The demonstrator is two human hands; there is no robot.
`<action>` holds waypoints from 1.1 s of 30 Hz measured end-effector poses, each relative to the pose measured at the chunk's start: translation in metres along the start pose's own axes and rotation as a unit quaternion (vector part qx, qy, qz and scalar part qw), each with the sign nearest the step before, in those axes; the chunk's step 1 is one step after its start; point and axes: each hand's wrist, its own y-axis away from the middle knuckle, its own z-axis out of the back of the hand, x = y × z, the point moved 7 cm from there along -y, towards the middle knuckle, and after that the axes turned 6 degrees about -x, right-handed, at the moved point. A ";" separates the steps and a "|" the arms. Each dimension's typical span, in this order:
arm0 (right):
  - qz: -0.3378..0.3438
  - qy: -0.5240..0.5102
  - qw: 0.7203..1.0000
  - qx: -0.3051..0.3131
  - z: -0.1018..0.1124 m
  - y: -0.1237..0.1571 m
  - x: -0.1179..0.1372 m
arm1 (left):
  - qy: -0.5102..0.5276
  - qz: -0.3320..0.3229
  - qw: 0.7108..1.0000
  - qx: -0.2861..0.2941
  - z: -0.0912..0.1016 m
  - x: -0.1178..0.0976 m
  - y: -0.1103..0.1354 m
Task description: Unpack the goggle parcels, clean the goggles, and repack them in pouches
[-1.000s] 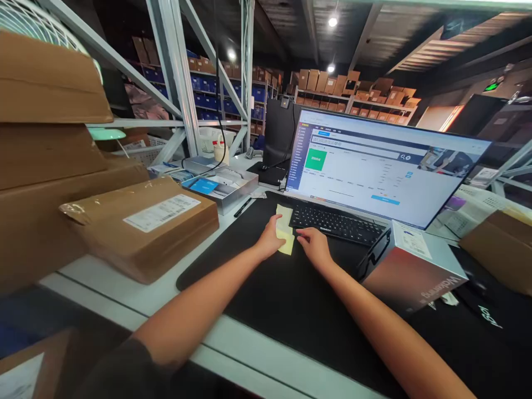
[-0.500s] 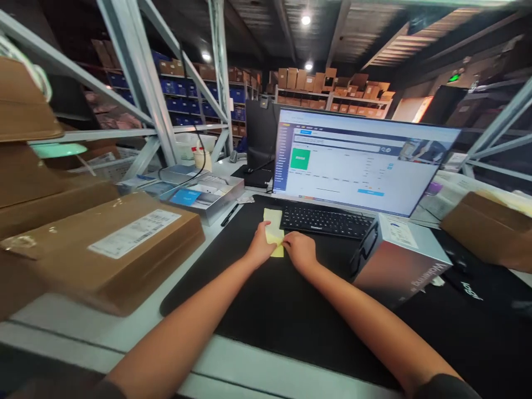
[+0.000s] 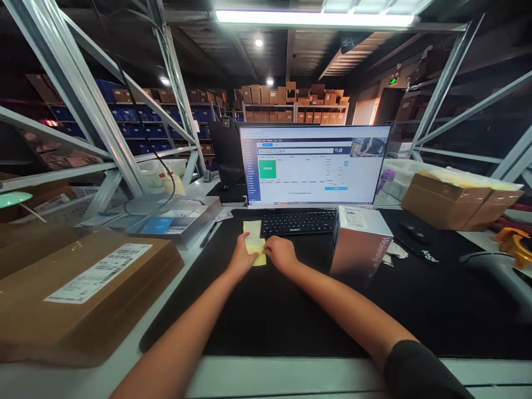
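Observation:
A pale yellow strip of paper (image 3: 252,231) lies on the black desk mat (image 3: 291,310) just left of the black keyboard (image 3: 299,221). My left hand (image 3: 241,257) rests on the strip's left side with its fingers curled onto it. My right hand (image 3: 281,254) meets it from the right, fingers pinched at the strip's lower end. Both hands touch the paper in front of the lit monitor (image 3: 313,165).
A silver box (image 3: 361,244) stands right of the keyboard. A labelled brown parcel (image 3: 83,288) sits at the left, and a metal tray (image 3: 166,219) with a pen (image 3: 208,235) beside it lies behind. Cardboard boxes (image 3: 453,199) are at the right. Steel racking surrounds the desk.
The view has swung right and back, so the desk sits more centred. My right hand has moved left off the keyboard's edge onto the yellow strip, closing against my left hand.

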 end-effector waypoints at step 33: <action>-0.242 -0.184 0.944 -0.127 0.291 0.103 -0.140 | -0.143 -0.138 0.957 -0.210 0.040 -0.041 0.021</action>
